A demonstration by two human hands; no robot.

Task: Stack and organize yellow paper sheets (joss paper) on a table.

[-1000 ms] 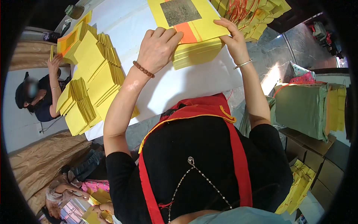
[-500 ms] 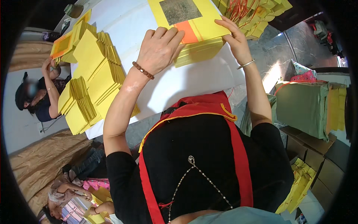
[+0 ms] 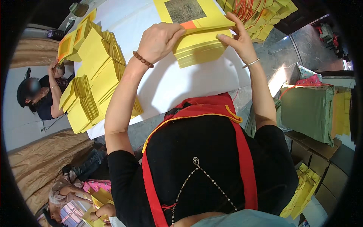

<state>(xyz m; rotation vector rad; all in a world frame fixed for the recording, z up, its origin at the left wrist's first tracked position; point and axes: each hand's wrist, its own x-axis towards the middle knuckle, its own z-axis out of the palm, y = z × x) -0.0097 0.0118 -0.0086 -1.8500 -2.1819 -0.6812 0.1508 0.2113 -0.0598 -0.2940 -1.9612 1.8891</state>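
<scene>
I look down past a red apron (image 3: 210, 104) and a black shirt (image 3: 200, 143), both creased cloth, to a yellow sheet (image 3: 218, 18) atop a neat stack (image 3: 200, 53) on the white-covered table (image 3: 223, 77). My left hand (image 3: 160, 39) is curled tight, pinching the sheet's near edge; my right hand (image 3: 239, 41) straddles its near right corner, thumb below and fingers above, though I cannot tell how firmly it grips. The sheet looks like light, fairly stiff paper — easy to crease, I judge, and perhaps apt to slide on its neighbours — so I would hold it by both ends of that raised near edge. It bears an orange patch and a dull, mottled brown-gold square, while the stack's sides show fine, flat layers. To the left, yellow piles (image 3: 102, 68) fan out in folded, sharp-edged shapes; beyond my right hand, thin red cords (image 3: 244, 14) loop over crumpled yellow bundles (image 3: 270, 15). At far left, a dark-capped co-worker (image 3: 44, 106) handles more yellow-and-orange paper (image 3: 68, 45).
</scene>
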